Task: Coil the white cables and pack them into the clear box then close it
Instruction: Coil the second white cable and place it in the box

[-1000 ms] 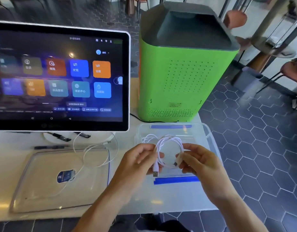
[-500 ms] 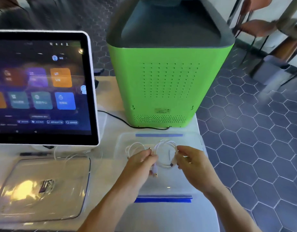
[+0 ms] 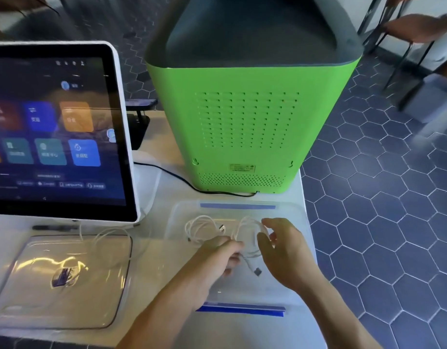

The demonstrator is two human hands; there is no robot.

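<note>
The clear box point(image 3: 296, 216) lies open on the white table, with blue strips on its far and near edges. One coiled white cable point(image 3: 201, 229) rests inside it at the left. Beside that, a second white cable coil point(image 3: 248, 231) is low over the box floor, its USB plug point(image 3: 257, 271) trailing toward me. My left hand point(image 3: 221, 255) pinches this coil at its near left side. My right hand point(image 3: 284, 250) curls its thumb and fingers round the coil's right side. The clear lid point(image 3: 28, 298) lies flat at the left, with a loose white cable point(image 3: 109, 234) across its far edge.
A tall green machine point(image 3: 242, 127) stands right behind the box, its black cord point(image 3: 172, 173) running across the table. A touchscreen monitor point(image 3: 58, 132) stands at the left behind the lid. The table's right edge point(image 3: 308, 217) is close beside the box, above hexagon floor tiles.
Both hands have lowered the coil from above the box down into it, next to the first coil. The plug now hangs loose toward me.
</note>
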